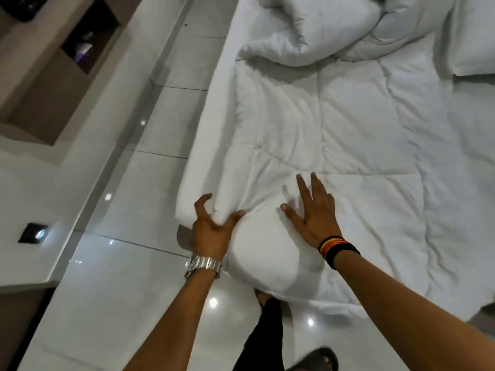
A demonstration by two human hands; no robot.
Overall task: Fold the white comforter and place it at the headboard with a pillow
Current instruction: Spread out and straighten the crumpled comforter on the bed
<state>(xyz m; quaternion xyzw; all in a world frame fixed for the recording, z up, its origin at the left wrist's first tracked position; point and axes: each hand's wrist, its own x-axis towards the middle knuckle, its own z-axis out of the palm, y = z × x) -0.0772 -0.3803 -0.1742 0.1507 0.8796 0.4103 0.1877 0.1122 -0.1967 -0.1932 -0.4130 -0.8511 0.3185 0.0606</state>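
The white comforter (pixel 334 145) lies spread on the bed (pixel 206 145); the left hand (pixel 211 231) clutches its near corner, and the right hand (pixel 316 212) presses flat and open. That one-corner hold is loose, so the bulk could slide onto the floor (pixel 112 290), or the fold go crooked.

The white comforter (pixel 334 135) lies spread across the bed (pixel 211 103). The left hand (pixel 211 226) grips its near corner, fingers curled into the fabric. The right hand (pixel 313 210) presses flat on it, fingers spread. A pillow (pixel 308 30) rests at the far end, beside glossy floor tiles (pixel 128 236).
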